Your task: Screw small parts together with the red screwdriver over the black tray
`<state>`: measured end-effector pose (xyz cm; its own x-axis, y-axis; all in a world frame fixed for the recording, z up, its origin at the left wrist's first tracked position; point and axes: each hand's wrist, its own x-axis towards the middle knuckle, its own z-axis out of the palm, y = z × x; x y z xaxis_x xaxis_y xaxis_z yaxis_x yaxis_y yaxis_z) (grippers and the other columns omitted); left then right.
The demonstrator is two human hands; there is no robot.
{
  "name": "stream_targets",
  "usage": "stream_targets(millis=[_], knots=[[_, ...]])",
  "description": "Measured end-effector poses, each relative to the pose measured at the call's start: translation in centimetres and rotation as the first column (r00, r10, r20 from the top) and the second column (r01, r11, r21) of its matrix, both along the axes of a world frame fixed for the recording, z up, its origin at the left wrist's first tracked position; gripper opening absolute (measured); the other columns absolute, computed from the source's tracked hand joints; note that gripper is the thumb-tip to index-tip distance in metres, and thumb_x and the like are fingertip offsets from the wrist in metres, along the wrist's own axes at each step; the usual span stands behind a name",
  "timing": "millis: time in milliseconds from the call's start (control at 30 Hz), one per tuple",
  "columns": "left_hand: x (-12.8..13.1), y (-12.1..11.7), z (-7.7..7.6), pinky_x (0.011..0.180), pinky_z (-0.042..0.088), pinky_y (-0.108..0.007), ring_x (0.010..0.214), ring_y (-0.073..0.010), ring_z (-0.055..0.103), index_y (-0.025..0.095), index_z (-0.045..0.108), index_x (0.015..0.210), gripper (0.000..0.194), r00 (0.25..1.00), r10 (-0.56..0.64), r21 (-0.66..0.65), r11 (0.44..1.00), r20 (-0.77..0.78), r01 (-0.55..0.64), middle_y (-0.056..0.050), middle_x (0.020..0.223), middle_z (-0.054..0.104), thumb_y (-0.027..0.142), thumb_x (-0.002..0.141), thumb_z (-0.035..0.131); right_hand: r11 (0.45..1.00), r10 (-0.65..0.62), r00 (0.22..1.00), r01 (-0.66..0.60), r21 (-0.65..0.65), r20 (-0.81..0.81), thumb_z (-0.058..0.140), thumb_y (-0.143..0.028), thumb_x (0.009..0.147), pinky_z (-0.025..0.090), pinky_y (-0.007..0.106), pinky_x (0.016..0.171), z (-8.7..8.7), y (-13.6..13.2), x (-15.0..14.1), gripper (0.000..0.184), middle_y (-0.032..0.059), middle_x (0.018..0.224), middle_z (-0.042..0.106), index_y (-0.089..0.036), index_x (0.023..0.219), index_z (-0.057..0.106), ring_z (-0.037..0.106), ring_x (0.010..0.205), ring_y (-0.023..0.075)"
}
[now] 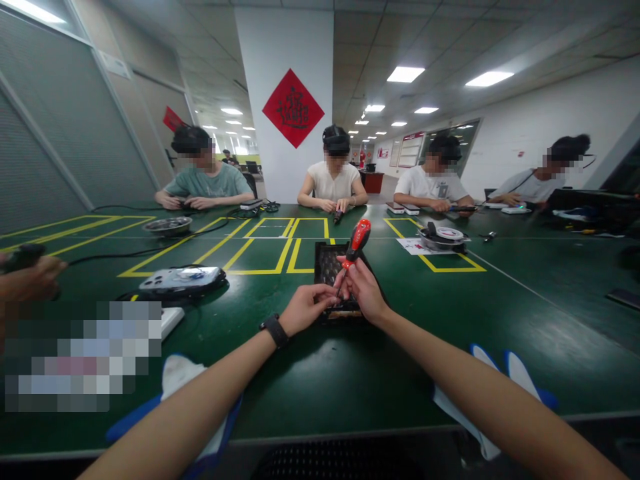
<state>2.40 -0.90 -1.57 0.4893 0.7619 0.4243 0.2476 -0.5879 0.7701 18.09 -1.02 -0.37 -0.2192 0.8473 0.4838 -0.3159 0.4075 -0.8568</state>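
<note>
A screwdriver with a red and black handle tilts up over a black case with a textured inside. My right hand is closed round its lower handle and shaft. The shaft points down and to the left. Close to its tip, my left hand is closed, thumb and fingers pinched together low over the case. Whatever lies between those fingertips is too small to make out. My hands hide much of the case's inside.
White and blue gloves lie under my left forearm, and another pair beside my right. A phone rests on a dark object to the left. Metal bowls and yellow tape mark the green table. Several people sit opposite; another person's hand shows at left.
</note>
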Motion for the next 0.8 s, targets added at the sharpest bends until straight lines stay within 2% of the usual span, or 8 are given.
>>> stream_targets(millis=[267,400,600,800], knots=[[0.64,0.21,-0.52,0.056,0.043,-0.02,0.058,-0.0083,0.052,0.012,0.061,0.079,0.028,0.988,0.15,0.031,0.988,0.045,-0.152,-0.002,0.072,0.062,0.037,0.067,0.063,1.0,0.003,1.0,-0.003,0.022,-0.001,0.038,-0.038,0.085,0.037,0.019,0.046,-0.07,0.02,0.07,0.034,-0.0005,0.072,0.056,-0.02,0.113,0.041,0.045,0.045,0.0049],[0.4,0.31,-0.34,0.057,0.043,-0.021,0.06,-0.0101,0.055,0.012,0.063,0.082,0.026,0.991,0.132,-0.01,0.991,0.022,-0.132,-0.003,0.072,0.064,0.035,0.071,0.059,1.0,0.004,1.0,-0.004,0.011,-0.014,0.037,-0.041,0.085,0.039,0.02,0.046,-0.09,0.03,-0.01,0.035,0.0006,0.076,0.057,-0.02,0.113,0.042,0.047,0.045,0.0055],[-0.21,0.5,-0.01,0.065,0.044,-0.023,0.069,-0.013,0.058,0.012,0.065,0.086,0.026,0.998,0.056,0.037,0.998,-0.025,-0.055,-0.005,0.08,0.066,0.033,0.075,0.055,1.0,0.013,0.999,-0.013,-0.008,-0.04,0.032,-0.041,0.087,0.04,0.021,0.046,-0.26,0.2,0.01,0.035,0.0016,0.076,0.058,-0.02,0.113,0.041,0.047,0.044,0.0059],[-0.13,0.5,-0.14,0.06,0.044,-0.021,0.062,-0.01,0.055,0.012,0.062,0.084,0.027,0.999,0.029,-0.024,0.999,-0.014,-0.029,-0.003,0.073,0.063,0.035,0.071,0.059,1.0,0.004,1.0,-0.004,0.009,0.008,0.035,-0.041,0.086,0.038,0.02,0.044,-0.26,0.15,0.1,0.036,0.0004,0.072,0.058,-0.02,0.115,0.041,0.046,0.043,0.0057]])
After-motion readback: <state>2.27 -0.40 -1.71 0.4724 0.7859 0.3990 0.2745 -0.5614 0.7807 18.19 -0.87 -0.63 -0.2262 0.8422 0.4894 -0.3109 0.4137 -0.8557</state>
